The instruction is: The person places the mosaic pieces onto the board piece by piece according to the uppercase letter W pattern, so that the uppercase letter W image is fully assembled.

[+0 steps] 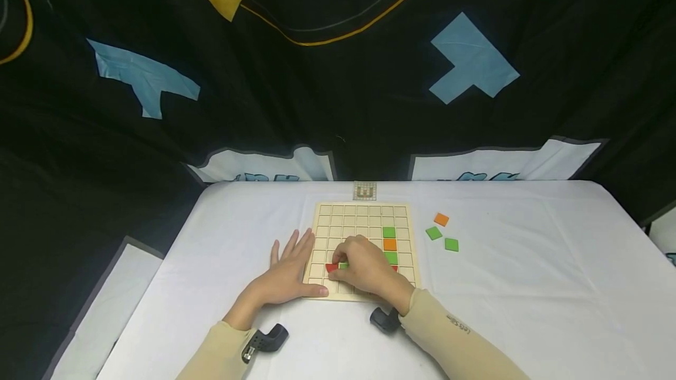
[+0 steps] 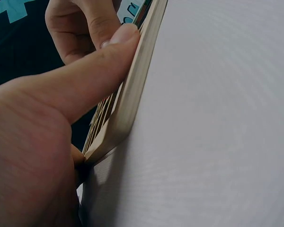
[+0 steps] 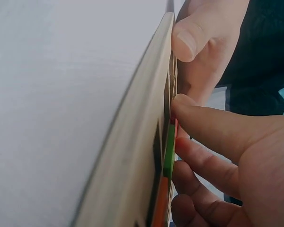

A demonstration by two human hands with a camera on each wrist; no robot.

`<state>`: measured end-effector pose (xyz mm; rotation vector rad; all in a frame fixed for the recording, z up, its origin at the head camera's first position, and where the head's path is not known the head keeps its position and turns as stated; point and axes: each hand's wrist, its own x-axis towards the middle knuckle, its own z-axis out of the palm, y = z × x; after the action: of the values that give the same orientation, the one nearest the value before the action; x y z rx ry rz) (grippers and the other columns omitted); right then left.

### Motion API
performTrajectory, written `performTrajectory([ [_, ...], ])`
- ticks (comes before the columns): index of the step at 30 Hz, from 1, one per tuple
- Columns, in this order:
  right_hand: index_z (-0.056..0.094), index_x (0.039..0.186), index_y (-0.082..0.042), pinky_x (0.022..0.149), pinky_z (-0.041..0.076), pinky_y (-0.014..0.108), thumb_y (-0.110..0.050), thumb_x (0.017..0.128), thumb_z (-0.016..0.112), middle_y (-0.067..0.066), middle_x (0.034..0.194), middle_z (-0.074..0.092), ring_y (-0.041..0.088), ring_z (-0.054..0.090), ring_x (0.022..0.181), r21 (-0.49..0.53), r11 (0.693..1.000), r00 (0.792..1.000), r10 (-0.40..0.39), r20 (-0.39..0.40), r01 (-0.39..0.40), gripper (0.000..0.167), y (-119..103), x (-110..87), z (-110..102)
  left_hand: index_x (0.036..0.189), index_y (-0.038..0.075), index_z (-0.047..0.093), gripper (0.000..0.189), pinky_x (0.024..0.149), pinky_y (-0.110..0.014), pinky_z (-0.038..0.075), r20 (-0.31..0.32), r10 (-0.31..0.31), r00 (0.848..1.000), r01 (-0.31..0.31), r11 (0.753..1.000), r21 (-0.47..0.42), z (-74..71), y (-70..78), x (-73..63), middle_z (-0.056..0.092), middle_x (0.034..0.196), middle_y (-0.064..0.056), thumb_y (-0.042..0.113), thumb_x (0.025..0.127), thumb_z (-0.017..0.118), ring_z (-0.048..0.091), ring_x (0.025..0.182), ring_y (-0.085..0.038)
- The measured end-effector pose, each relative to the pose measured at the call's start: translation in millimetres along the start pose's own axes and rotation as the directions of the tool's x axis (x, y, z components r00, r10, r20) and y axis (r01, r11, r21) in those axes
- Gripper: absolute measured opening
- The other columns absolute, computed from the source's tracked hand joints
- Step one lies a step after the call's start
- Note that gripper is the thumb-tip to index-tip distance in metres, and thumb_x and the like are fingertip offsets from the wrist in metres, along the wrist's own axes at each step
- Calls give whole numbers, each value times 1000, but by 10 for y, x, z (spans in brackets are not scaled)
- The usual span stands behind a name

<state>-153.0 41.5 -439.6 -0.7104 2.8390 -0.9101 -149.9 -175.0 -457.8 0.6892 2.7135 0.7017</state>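
A pale wooden grid board [image 1: 343,211] lies on the white table. My left hand [image 1: 287,274] is spread flat along its left side, with the thumb on the front left corner. Over the lower part of the grid, my right hand [image 1: 364,265] pinches a red square tile [image 1: 331,267] between thumb and fingertips. Beside that tile sits a green tile [image 1: 344,265], partly hidden under the hand. At the right of the grid, a column holds a green tile [image 1: 389,232], an orange tile [image 1: 389,244] and another green tile [image 1: 391,257]. A bit of red shows below them.
Right of the board lie a loose orange tile [image 1: 441,219] and two loose green tiles, one nearer the board [image 1: 433,233] and one closer to me [image 1: 451,244]. A small patterned grid card [image 1: 365,190] touches the board's far side. Dark cloth hangs behind the table.
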Motion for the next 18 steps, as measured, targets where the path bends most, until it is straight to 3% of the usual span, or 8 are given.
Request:
performTrajectory([
  [11, 76, 88, -15, 74, 49, 27, -28, 79, 88, -10, 82, 67, 10, 55, 84, 17, 1000, 1000, 6, 4, -6, 20, 13, -10, -6, 159, -3, 8, 124, 111, -69, -15, 4, 0, 1000, 0, 1000, 2, 4, -3, 4, 0, 168, -17, 65, 79, 74, -11, 152, -40],
  [18, 76, 95, -12, 82, 50, 32, -25, 81, 86, -5, 92, 68, 15, 57, 92, 110, 994, 1000, 21, -15, -19, 22, 30, -56, -80, 159, -3, 9, 124, 111, -68, -16, 6, -6, 1000, 6, 1000, 5, 0, 2, 8, 0, 168, -17, 65, 79, 74, -11, 152, -39],
])
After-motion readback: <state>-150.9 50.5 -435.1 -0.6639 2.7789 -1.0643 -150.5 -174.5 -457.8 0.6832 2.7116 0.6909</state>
